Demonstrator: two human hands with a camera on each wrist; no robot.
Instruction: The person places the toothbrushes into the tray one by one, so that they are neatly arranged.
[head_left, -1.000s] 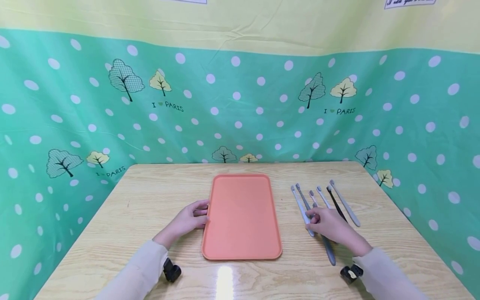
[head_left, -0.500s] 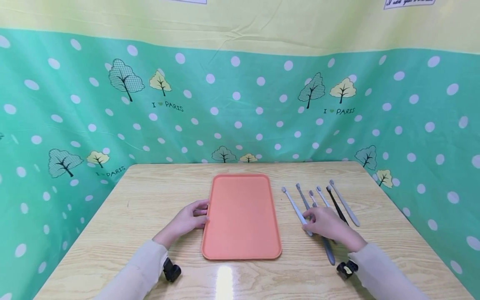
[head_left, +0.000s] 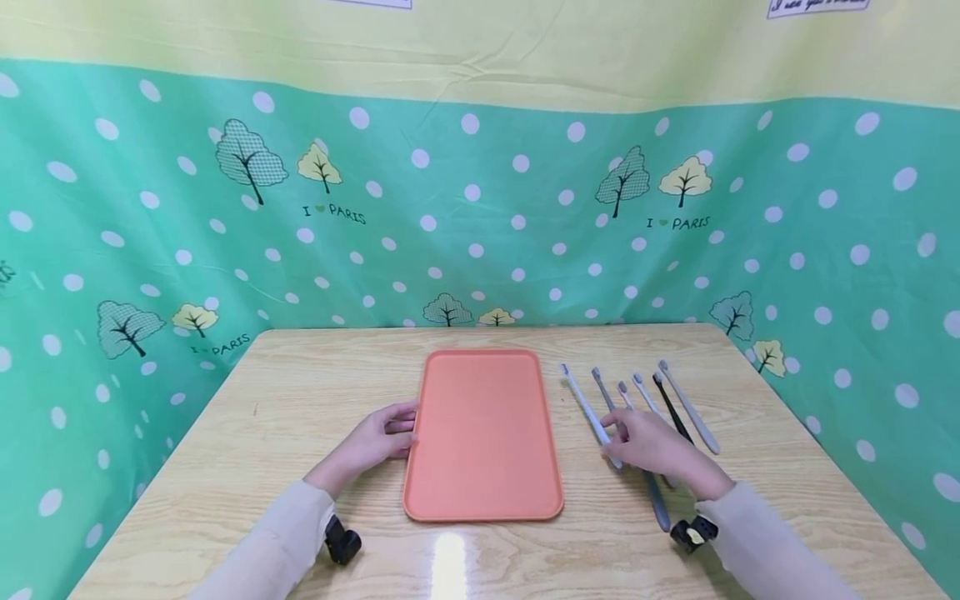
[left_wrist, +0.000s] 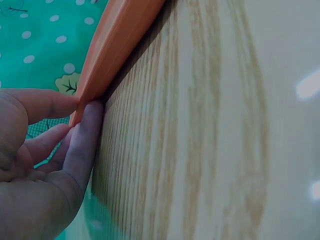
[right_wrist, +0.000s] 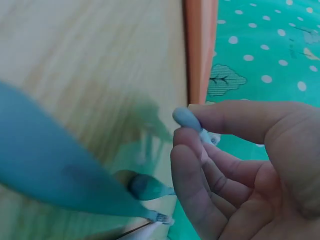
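My left hand (head_left: 375,433) holds the left edge of the salmon-pink tray (head_left: 483,433). In the left wrist view its fingers (left_wrist: 87,132) and thumb meet at the tray's rim (left_wrist: 115,47). To the tray's right, my right hand (head_left: 652,442) pinches the handle of a pale blue toothbrush (head_left: 581,398), whose head points away from me. The right wrist view shows the rounded handle end (right_wrist: 186,118) between thumb and fingertips; most of that brush is hidden behind the fingers. Under and beside this hand lie several other toothbrushes, among them a black one (head_left: 675,410).
A grey toothbrush (head_left: 692,408) lies farthest right. One dark grey-blue handle (head_left: 656,502) sticks out toward me below the right hand. The light wood table (head_left: 315,375) ends at a green dotted cloth (head_left: 480,208) behind it.
My right hand has moved slightly left with the pale blue toothbrush, swinging its head leftward, away from the other brushes and nearer the tray. The left hand and tray have stayed put.
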